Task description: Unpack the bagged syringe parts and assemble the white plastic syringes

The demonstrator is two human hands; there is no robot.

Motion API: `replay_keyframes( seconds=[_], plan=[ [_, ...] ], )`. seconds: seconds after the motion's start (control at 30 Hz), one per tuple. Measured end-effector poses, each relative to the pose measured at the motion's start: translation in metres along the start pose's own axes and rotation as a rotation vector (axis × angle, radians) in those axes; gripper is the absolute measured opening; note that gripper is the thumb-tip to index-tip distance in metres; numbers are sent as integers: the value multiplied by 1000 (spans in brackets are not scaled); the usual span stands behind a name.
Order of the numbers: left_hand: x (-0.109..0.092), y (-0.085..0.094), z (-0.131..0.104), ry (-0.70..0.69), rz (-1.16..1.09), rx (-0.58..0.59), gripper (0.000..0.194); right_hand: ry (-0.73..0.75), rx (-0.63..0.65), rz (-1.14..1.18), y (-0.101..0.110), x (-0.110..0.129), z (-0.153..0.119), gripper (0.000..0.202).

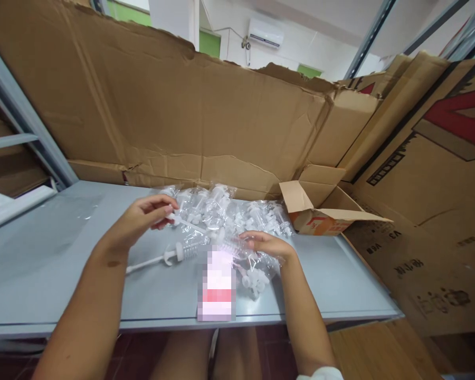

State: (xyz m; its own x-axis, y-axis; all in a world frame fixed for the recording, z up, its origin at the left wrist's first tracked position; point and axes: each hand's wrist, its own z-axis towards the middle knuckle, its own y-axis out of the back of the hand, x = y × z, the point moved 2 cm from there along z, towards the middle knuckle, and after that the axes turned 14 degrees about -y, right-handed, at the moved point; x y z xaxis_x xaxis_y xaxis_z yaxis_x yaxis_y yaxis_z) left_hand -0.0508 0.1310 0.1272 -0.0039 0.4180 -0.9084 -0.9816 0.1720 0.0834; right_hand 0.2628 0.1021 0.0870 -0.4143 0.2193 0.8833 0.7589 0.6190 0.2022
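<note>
My left hand pinches one end of a thin white plastic rod above the grey table. The rod's other end points toward my right hand, whose curled fingers hold clear plastic film. Below my left hand lies a white part with a long stem and a coiled section. White plastic pieces in clear film sit beneath my right hand. A pixelated pink and white item is at the table's front edge. Behind the hands, several clear bags of white parts are piled.
An open small cardboard box stands at the back right. Tall cardboard sheets wall the table's rear and right side. Flat clear film lies on the grey table at the left, beside a metal shelf post.
</note>
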Motion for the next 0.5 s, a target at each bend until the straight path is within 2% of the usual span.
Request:
replay_keyframes(
  seconds=[0.13,0.3,0.37,0.5],
  plan=[
    [-8,33,-18,-37,-4,-317,20,30,25,-2,3,3,-5,43],
    [-16,61,-49,-93,54,-579,13,61,-46,16,12,0,-8,43],
    [-16,66,-61,-45,149,-619,11,69,-86,35,15,-2,-9,43],
    [-5,67,-79,93,294,-549,15,61,-194,81,20,-3,-12,44]
  ],
)
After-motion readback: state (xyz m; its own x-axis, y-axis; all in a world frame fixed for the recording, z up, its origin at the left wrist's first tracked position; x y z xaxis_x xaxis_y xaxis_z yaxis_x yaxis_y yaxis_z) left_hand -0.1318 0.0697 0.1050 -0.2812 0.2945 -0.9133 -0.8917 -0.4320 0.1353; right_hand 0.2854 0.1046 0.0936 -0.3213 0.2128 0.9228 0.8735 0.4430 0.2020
